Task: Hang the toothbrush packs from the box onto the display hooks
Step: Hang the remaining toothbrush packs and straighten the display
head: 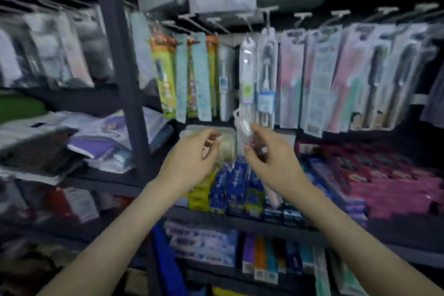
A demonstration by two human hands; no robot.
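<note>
Pinched between the thumb and curled fingers of the right hand, a clear plastic toothbrush pack stands tilted, its hang-tab end leaning up and to the left, in front of the shelving and below the hanging stock. It touches no hook. The left hand is raised just beside it at about the same height, fingers curled inward toward the pack; blur hides whether those fingertips hold or touch anything, so I cannot tell its grip. Above the 2 hands, a row of grey metal display hooks with flat T-shaped tips juts out from the back panel, and long blister-carded toothbrush packs hang from them side by side: orange-and-green ones to the left, white and clear in the middle, pink and mint to the right. Behind the left hand's fingers sits a clear container with a cream-coloured item inside. Below the hands, upright blue toothpaste boxes line a shelf, with stacked pink and red cartons to their right. A dark metal shelf post rises at the left, with cluttered bagged goods beyond it.
</note>
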